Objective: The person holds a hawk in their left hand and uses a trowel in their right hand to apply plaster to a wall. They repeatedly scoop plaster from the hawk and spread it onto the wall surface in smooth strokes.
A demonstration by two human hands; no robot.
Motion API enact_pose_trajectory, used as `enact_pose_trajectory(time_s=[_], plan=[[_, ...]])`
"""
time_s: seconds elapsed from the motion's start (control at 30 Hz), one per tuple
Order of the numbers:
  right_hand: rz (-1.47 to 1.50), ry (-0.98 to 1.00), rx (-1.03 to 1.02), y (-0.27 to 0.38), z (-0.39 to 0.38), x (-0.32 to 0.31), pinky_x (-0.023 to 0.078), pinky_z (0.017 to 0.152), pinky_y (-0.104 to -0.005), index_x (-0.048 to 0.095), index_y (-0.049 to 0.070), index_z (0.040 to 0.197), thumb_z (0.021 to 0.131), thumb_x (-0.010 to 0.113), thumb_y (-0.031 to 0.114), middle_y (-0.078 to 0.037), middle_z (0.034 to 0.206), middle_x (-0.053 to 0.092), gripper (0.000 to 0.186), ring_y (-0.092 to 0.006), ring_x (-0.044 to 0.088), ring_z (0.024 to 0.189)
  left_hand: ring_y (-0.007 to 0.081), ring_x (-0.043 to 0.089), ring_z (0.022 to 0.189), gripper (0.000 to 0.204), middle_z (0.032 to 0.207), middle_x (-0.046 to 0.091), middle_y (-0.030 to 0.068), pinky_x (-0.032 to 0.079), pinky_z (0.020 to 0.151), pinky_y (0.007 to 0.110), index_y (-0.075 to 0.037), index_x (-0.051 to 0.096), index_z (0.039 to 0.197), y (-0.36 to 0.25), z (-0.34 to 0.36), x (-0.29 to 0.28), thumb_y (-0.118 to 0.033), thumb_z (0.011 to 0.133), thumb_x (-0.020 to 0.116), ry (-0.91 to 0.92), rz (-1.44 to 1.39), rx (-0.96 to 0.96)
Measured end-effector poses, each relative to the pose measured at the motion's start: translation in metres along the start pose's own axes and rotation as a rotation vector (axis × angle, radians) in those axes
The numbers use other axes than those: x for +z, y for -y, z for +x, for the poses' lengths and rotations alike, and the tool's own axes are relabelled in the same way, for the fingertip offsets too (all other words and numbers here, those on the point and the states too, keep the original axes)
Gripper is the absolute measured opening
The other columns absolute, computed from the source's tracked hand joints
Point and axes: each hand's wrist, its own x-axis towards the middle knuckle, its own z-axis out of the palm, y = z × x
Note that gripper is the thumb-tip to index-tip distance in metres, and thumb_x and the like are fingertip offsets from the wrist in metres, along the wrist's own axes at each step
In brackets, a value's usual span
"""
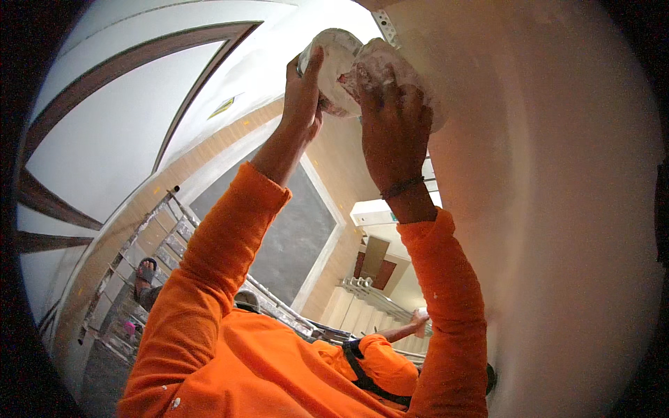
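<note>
**Overhead work, and it's messy up here**

So I've got both arms up above my head. My left hand (300, 101) is wrapped around the side of a round, see-through container (339, 66) smeared with white stuff, thumb up along its face, fingers bent round behind the edge. That grip looks solid enough.

My right hand (396, 129) is half-curled, fingers spread over a pale rounded piece (411, 76) that's just as smeary. Can't tell if I've actually gripped it or I'm only touching it, since the thumb is hidden, and I can't tell if it's another bowl or some kind of pad. It sits right beside the container, and the two overlap from this angle and look to be touching.

Both are up near a perforated metal strip (385, 28), with a smooth beige surface (557, 209) to my right.

My read is that the step in hand is a two-handed one: left holds the container, right handles the piece against it. The next move probably calls for a steady left hand and a light right, with the container kept from tipping.

Also there's a co-worker in orange (390, 366) below me, so dripping white stuff would be rude.
</note>
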Motion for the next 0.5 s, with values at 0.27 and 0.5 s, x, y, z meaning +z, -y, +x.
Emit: enact_pose_trajectory(time_s=[0.27, 0.5], plan=[[-0.130, -0.109, -0.065, -0.029, 0.024, 0.035, 0.045, 0.081, -0.0460, 0.052, 0.019, 0.132, 0.086, 0.056, 0.021, -0.012, 0.136, 0.049, 0.046, -0.0309, 0.051, 0.106, 0.0341, 0.052, 0.117, 0.086, 0.127, 0.045, 0.0228, 0.054, 0.091, 0.044, 0.000, 0.020, 0.138, -0.009, 0.019, -0.002, -0.047, 0.084, 0.067, 0.044, 0.025, -0.024], [-0.049, 0.117, -0.040, -0.005, -0.012, 0.032, 0.042, 0.084, -0.0484, 0.052, 0.021, 0.132, 0.087, 0.054, 0.019, -0.012, 0.136, 0.049, 0.045, -0.0304, 0.049, 0.111, 0.0330, 0.054, 0.114, 0.087, 0.127, 0.045, 0.0243, 0.055, 0.089, 0.042, 0.002, 0.021, 0.138, 0.003, 0.035, -0.021, -0.050, 0.085, 0.065, 0.081, 0.018, -0.032]])
